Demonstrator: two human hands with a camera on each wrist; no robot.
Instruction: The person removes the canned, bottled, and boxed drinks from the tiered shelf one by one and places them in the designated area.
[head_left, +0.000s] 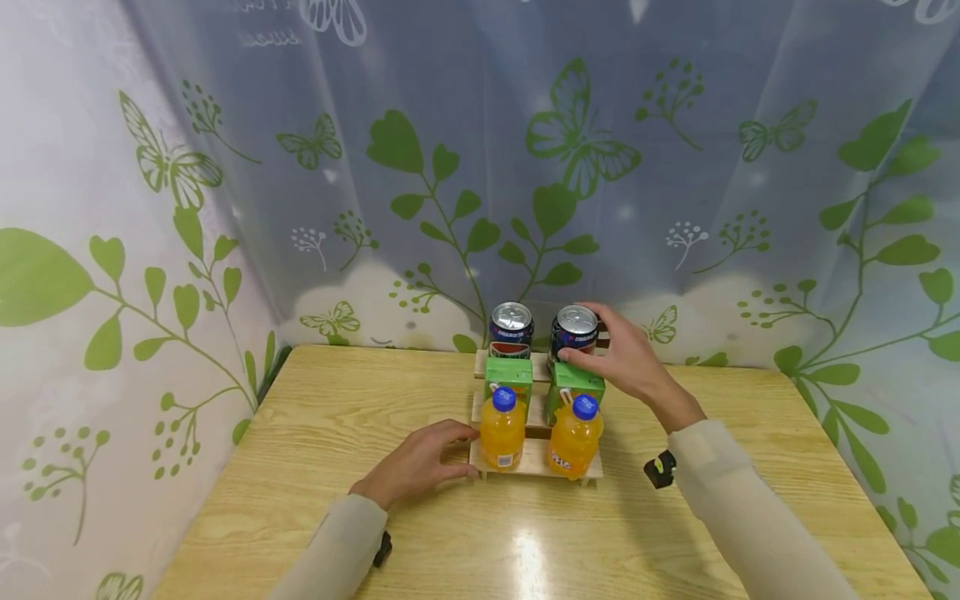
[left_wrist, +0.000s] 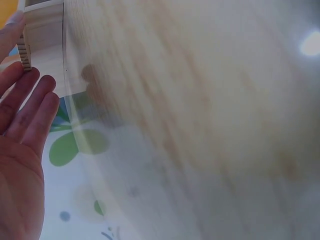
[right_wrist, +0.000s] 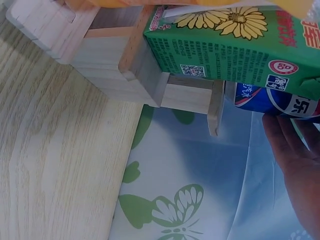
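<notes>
A small stepped wooden rack [head_left: 537, 454] holds drinks in two columns. On its top step stand two dark blue soda cans, a left can [head_left: 512, 323] and a right can [head_left: 575, 327]. My right hand [head_left: 630, 354] grips the right can, thumb in front and fingers behind; the right wrist view shows fingertips against the blue can [right_wrist: 270, 101]. Beside the rack's lower left end, my left hand [head_left: 412, 464] touches its edge with thumb and fingers fairly straight. The left wrist view shows these fingers at the rack's board [left_wrist: 44, 35].
Green drink cartons [head_left: 510, 371] stand on the middle step. Orange juice bottles with blue caps [head_left: 503, 429] occupy the front step. The wooden table [head_left: 360, 392] ends at a curtain [head_left: 465, 225] with leaf and butterfly prints, close behind the rack.
</notes>
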